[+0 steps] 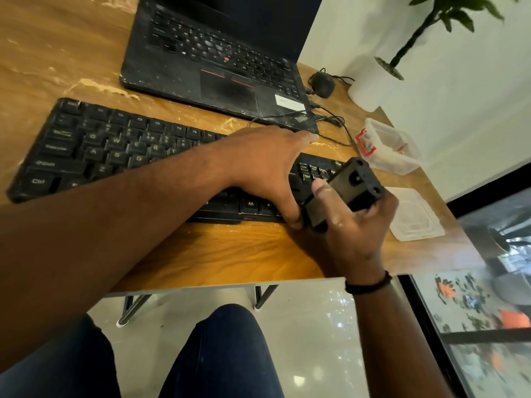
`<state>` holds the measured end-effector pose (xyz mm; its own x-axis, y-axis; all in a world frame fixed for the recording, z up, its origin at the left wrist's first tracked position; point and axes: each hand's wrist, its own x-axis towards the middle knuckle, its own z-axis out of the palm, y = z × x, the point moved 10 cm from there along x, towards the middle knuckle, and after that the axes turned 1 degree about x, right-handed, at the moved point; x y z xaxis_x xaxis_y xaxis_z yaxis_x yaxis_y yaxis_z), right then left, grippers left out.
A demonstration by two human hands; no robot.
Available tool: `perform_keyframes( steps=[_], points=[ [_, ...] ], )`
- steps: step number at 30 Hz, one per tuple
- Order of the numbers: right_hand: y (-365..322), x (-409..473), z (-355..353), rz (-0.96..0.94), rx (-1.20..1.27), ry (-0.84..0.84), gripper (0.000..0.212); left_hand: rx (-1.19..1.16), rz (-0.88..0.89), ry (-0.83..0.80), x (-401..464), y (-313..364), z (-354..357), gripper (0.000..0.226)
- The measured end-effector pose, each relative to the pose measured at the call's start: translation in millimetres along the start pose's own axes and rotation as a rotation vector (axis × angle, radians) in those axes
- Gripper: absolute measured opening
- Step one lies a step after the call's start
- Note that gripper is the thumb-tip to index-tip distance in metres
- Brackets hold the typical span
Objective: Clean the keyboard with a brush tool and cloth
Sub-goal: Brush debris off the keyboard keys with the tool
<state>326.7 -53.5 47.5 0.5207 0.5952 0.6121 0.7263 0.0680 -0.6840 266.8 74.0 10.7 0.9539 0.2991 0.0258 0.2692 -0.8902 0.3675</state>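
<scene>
A black external keyboard (94, 147) lies across the wooden desk (230, 254), dusty, its right part hidden by my hands. My left hand (267, 168) lies spread over the keyboard's right-middle, fingers reaching toward its far edge and thumb at its near edge. My right hand (350, 234) grips a black box-shaped tool (344, 191) over the keyboard's right end, thumb pressed on its top. No bristles or cloth are visible.
A dusty black laptop (212, 58) stands open behind the keyboard, with cables and a black mouse (323, 83) to its right. A clear plastic box (388, 146) with a red latch and its lid (413, 216) sit near the desk's right edge. A white plant pot (370, 84) stands at the back.
</scene>
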Motion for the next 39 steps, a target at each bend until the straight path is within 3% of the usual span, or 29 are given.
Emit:
perform_keyframes(
  steps=[5,10,15,19,23,25,29,34,39],
  points=[
    [8,14,-18,0.013,-0.109,0.175,0.02,-0.002,-0.002,-0.019,1,-1,2,0.147],
    [0,2,4,0.012,0.019,-0.036,0.026,-0.003,-0.007,-0.011,1,-1,2,0.147],
    [3,15,-18,0.027,-0.116,0.123,0.031,-0.013,-0.001,-0.021,1,-1,2,0.149],
    [-11,-2,7,-0.037,-0.065,-0.084,0.024,-0.019,-0.008,-0.01,1,-2,2,0.148],
    [11,14,-35,0.08,-0.234,0.151,0.025,-0.041,-0.005,-0.031,0,-3,3,0.15],
    [10,12,-34,0.097,-0.193,0.2,0.028,-0.042,-0.007,-0.025,1,-3,3,0.151],
    [-8,-6,1,-0.015,-0.047,-0.035,0.027,-0.037,-0.01,-0.02,1,-3,3,0.15],
    [13,9,-41,0.105,-0.254,0.229,0.027,-0.036,-0.012,-0.037,-1,-3,4,0.15],
    [-12,-3,1,-0.021,-0.127,-0.075,0.025,-0.035,-0.01,-0.022,0,-2,3,0.15]
  ],
)
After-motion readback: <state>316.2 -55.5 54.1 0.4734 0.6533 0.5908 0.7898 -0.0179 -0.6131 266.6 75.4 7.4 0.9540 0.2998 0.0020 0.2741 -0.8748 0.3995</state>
